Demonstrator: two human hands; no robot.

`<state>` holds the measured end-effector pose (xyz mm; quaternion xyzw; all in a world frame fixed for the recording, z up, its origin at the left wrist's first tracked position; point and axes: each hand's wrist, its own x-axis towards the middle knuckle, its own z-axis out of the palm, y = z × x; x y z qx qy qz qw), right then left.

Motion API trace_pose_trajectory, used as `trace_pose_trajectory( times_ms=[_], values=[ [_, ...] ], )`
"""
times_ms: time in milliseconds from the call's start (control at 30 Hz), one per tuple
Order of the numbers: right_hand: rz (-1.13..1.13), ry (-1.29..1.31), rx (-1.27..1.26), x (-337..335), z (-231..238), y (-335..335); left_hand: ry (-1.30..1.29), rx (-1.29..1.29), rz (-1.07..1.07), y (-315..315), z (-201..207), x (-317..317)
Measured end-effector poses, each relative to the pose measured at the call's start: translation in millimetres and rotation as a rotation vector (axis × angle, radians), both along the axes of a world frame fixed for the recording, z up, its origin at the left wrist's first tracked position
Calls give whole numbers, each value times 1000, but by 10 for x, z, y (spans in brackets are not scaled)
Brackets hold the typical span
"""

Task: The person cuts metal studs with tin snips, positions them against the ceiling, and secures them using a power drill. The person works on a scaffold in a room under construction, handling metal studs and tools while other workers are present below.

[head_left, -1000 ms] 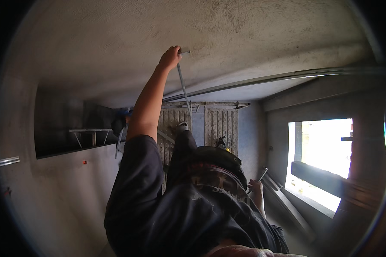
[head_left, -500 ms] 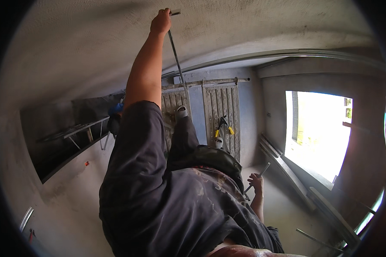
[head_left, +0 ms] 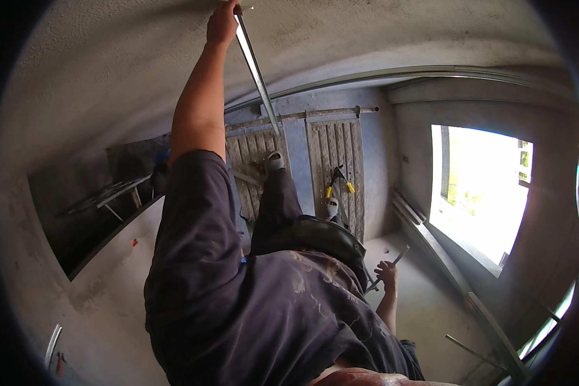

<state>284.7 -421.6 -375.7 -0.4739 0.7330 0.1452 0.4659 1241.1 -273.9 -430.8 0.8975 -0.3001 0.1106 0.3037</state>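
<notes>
My left arm reaches up to the ceiling at the top of the view. My left hand [head_left: 222,26] is closed round the upper end of a long thin metal channel [head_left: 256,71], which slants down toward the plank by my foot. Low on the right, beside my waist, my right hand [head_left: 385,271] has its fingers bent round a slim grey metal bar [head_left: 402,253]; its lower end lies partly behind my shirt. A pair of snips with yellow handles [head_left: 339,182] lies on the ribbed plank [head_left: 352,148] in front of my foot.
My feet in grey slippers [head_left: 275,160] stand on a ribbed scaffold platform with a pole [head_left: 368,109] across its end. A bright window opening [head_left: 482,193] is at right, long metal profiles [head_left: 441,251] leaning below it. A metal rail [head_left: 444,69] runs along the ceiling edge.
My left hand has moved up and a little left, and the metal channel has turned so its bright broad face shows. My right hand has barely moved.
</notes>
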Motion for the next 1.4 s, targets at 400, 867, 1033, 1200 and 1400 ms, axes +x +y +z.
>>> trace_pose_trajectory(
  times_ms=[400, 867, 1033, 1200, 1400],
  values=[
    [165, -26, -43, 169, 170, -371, 35, -228, 412, 353, -244, -804],
    [920, -202, -109, -507, -623, -1993, 1169, 225, 596, 2477, -1716, -7473],
    [1154, -456, -397, -518, -616, -1965, 1546, 249, 843, 2879, -1801, -10091],
    [1605, -357, -581, -91, -535, -1811, 1704, -83, 1011, 2740, -1529, -11356],
    [1762, -737, -669, 645, -294, -980, 1777, -1166, 1051, 2365, -874, -11097]
  ],
)
